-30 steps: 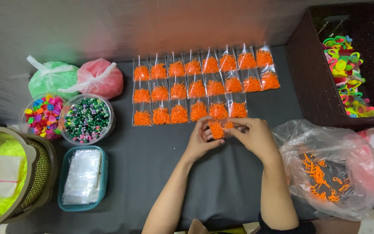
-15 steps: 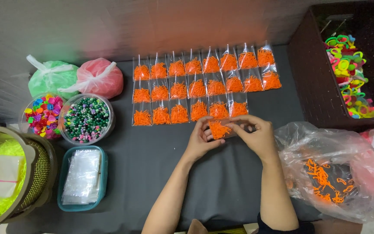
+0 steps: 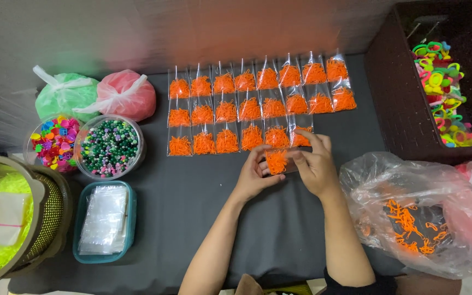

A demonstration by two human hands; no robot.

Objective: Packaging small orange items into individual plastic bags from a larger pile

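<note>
Our left hand (image 3: 253, 173) and right hand (image 3: 313, 164) meet near the middle of the table (image 3: 203, 207), both forearms reaching up from the bottom edge. Between them we pinch a small clear packet of orange bands (image 3: 276, 161): the left fingers curl around its left edge, while the right fingers close on its right side, the index finger stretched up past it. The packet sits just below the bottom row of filled packets.

Above our hands lie three rows of matching clear packets (image 3: 247, 109), each with a clump of orange at its lower end, side by side on the dark table cover. To our right a crumpled clear plastic bag (image 3: 411, 207) holds loose orange bands, and beyond it a dark brown basket (image 3: 394, 104) contains neon-coloured bands. On the left we see a knotted green bag (image 3: 64, 95) touching a knotted pink bag (image 3: 127, 94), a round tub of multicoloured beads (image 3: 54, 143), a round tub of green and white beads (image 3: 109, 146), a teal tray of empty clear bags (image 3: 104, 221) and an olive basket with yellow-green shreds (image 3: 6, 218).
</note>
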